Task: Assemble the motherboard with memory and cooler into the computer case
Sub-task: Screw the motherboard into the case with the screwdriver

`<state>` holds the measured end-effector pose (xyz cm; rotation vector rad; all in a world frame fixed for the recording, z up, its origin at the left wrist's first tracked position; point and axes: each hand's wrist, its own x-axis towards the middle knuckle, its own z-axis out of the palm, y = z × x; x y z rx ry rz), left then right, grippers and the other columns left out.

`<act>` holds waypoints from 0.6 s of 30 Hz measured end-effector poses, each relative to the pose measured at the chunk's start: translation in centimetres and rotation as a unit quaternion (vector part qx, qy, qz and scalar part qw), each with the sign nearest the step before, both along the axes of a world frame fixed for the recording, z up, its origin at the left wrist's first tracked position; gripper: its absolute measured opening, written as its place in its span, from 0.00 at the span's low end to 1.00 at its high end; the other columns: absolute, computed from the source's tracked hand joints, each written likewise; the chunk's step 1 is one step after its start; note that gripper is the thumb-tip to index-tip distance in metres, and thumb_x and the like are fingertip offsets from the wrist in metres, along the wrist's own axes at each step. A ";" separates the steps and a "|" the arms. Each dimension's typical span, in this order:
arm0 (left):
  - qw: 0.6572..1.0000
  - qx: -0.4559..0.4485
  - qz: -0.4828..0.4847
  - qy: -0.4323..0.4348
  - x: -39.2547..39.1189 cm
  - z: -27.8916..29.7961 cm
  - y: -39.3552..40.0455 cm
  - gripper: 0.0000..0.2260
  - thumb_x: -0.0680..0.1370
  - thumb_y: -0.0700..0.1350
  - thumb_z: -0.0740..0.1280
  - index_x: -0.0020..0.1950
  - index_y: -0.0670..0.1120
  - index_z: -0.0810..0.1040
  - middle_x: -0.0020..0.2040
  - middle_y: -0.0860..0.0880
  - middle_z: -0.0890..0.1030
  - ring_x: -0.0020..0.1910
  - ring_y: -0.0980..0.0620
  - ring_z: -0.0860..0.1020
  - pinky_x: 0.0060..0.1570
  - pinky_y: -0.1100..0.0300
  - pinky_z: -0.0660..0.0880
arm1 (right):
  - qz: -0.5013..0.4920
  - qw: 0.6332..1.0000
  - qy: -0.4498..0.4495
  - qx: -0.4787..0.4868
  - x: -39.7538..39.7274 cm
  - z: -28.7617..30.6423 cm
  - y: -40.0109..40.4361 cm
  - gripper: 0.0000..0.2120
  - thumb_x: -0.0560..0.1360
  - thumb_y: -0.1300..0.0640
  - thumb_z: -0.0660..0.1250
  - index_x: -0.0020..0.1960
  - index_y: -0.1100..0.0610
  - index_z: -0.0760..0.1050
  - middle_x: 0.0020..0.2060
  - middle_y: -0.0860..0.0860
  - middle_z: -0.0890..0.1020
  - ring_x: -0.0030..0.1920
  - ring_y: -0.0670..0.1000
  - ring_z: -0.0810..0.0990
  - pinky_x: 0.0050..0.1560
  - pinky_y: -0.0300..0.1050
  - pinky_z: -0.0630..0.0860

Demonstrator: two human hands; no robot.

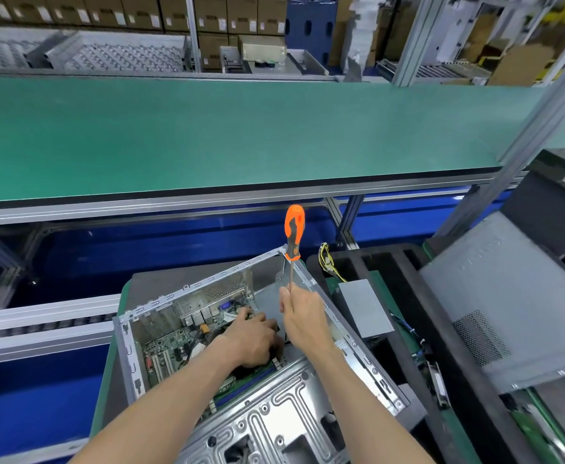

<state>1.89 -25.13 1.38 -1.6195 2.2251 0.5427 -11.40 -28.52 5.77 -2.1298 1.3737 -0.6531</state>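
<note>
The case (240,346) lies open on a grey pad near the bottom of the view, tilted so one corner points away from the person. Its near end is cut off by the lower edge. The motherboard (167,349) sits inside, on the case floor, with white slots showing at its left and ports against the far wall. The left hand (252,339) reaches down onto the middle of the board, fingers curled over something there; what lies under them is hidden, so whether they hold anything cannot be told. The cooler and memory cannot be made out for certain. Just beside it, the right hand (302,321) pinches the metal shaft of a screwdriver (293,236), orange handle pointing up above the case's far corner; the tip is hidden behind the hand. Right of the case lie a grey box with yellow wires (328,262) and a leaning grey panel (508,306). A green table (240,128) runs across behind.
</note>
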 end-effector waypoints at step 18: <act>0.998 0.030 0.032 0.041 -0.1 0.3 -0.5 0.18 0.79 0.43 0.59 0.67 0.54 0.76 0.67 0.47 0.70 0.68 0.43 0.66 0.70 0.45 0.62 | 0.007 1.000 0.000 0.015 -0.2 -0.5 -0.4 0.19 0.85 0.51 0.52 0.38 0.56 0.70 0.32 0.51 0.77 0.34 0.51 0.75 0.36 0.50 0.72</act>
